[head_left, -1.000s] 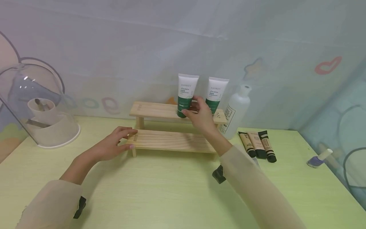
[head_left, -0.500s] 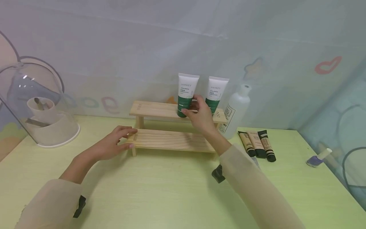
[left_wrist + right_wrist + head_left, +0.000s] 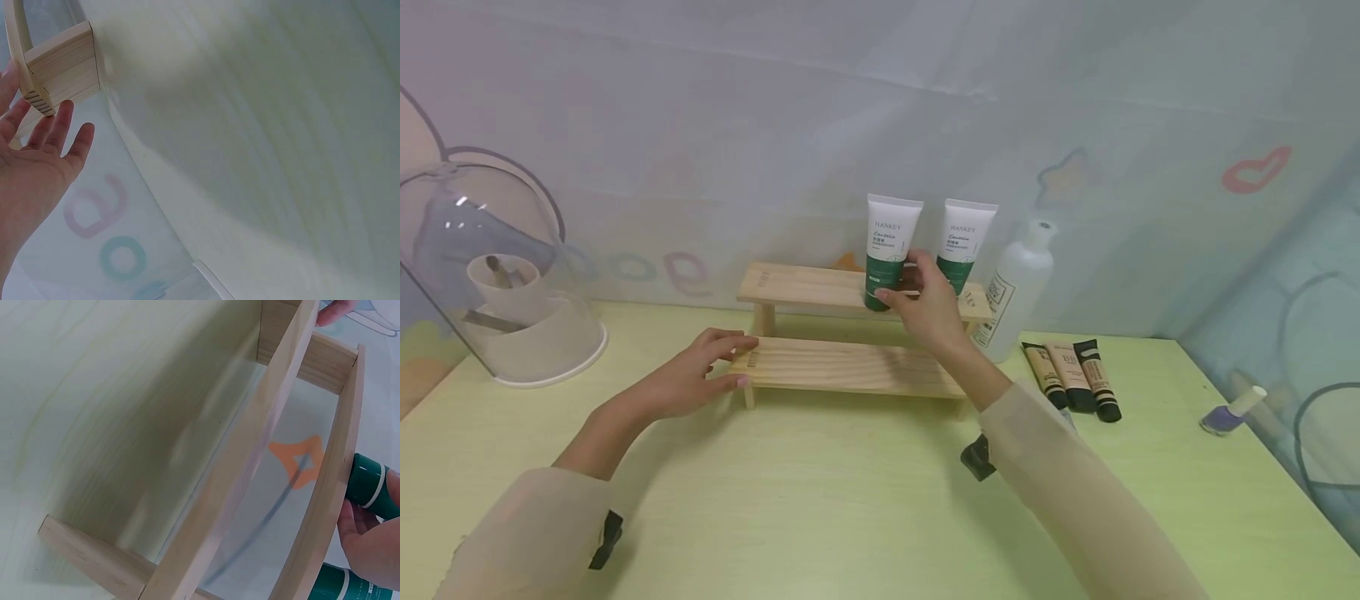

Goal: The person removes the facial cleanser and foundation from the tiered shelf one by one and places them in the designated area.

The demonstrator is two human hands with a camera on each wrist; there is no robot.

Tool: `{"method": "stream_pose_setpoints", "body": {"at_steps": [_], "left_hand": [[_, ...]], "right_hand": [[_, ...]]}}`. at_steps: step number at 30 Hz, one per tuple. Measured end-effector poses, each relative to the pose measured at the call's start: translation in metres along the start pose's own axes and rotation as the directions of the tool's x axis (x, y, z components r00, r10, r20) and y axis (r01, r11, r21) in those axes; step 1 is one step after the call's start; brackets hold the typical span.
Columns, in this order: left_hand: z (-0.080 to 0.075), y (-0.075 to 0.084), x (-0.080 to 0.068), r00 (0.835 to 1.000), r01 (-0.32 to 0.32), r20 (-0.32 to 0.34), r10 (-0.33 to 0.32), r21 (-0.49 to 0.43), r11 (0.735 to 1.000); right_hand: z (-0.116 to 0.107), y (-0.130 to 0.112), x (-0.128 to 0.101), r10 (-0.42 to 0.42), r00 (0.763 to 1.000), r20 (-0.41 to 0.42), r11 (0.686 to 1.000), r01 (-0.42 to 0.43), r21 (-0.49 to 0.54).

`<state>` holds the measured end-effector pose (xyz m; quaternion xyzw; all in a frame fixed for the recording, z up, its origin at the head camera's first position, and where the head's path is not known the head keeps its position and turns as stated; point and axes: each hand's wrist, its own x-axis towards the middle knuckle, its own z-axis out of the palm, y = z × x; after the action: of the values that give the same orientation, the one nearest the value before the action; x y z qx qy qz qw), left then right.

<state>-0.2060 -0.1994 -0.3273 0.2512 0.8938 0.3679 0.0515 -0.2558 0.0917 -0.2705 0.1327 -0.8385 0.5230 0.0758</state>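
1. The right hand point(image 3: 928, 307) is reaching into the centre of the head view and gripping the left tube point(image 3: 886, 252), a white and green one standing cap-down on the upper step of the wooden rack point(image 3: 850, 367). Its fingers point(image 3: 891, 294) are curling round the green lower part of the tube, just above the cap.
2. The tube's long axis is running straight up, so it is rising out of the top of the hand toward the upper middle of the frame; the grip is sitting low on it, near the shelf board.
3. A second tube point(image 3: 964, 246) is standing just to the right, nearly touching the first, with the hand lying partly in front of its base. In the right wrist view both green ends point(image 3: 369, 487) are showing at the right edge, beside the board.
4. The left hand point(image 3: 688, 379) is lying at centre left, its fingers relaxed and nearly straight, resting against the left end of the rack's lower step; it is gripping nothing. The left wrist view is showing the fingertips point(image 3: 62, 122) at the step's corner point(image 3: 62, 65).
5. The right hand is the one on the tube; the left is well apart from it, steadying the rack on the desk point(image 3: 820, 500).
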Motion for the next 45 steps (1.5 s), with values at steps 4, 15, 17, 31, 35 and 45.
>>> {"method": "stream_pose_setpoints", "body": {"at_steps": [4, 15, 17, 31, 35, 45], "left_hand": [[0.0, -0.001, 0.0, 1.0, -0.004, -0.003, 0.004, 0.001, 1.0], [0.0, 0.0, -0.001, 1.0, -0.002, -0.003, 0.002, 0.0, 1.0], [0.0, 0.0, -0.001, 1.0, -0.002, -0.002, 0.002, 0.001, 1.0], [0.001, -0.001, -0.001, 1.0, -0.005, -0.006, 0.005, 0.004, 1.0], [0.001, -0.002, -0.001, 1.0, -0.01, -0.01, 0.01, 0.007, 1.0], [0.001, -0.003, -0.001, 1.0, -0.007, -0.01, 0.007, 0.01, 1.0]], "right_hand": [[-0.001, 0.001, -0.002, -0.011, 1.0, 0.005, 1.0, 0.011, 0.003], [-0.009, -0.003, -0.011, -0.002, 0.999, 0.034, 1.0, 0.002, 0.007], [-0.011, -0.004, -0.012, -0.003, 0.999, 0.048, 1.0, 0.002, 0.016], [-0.032, -0.001, -0.021, 0.019, 0.991, 0.13, 1.0, -0.021, 0.014], [-0.038, 0.002, -0.024, 0.051, 0.988, 0.147, 0.999, -0.049, -0.014], [-0.05, 0.013, -0.034, 0.068, 0.969, 0.239, 0.997, -0.059, -0.042]]}}
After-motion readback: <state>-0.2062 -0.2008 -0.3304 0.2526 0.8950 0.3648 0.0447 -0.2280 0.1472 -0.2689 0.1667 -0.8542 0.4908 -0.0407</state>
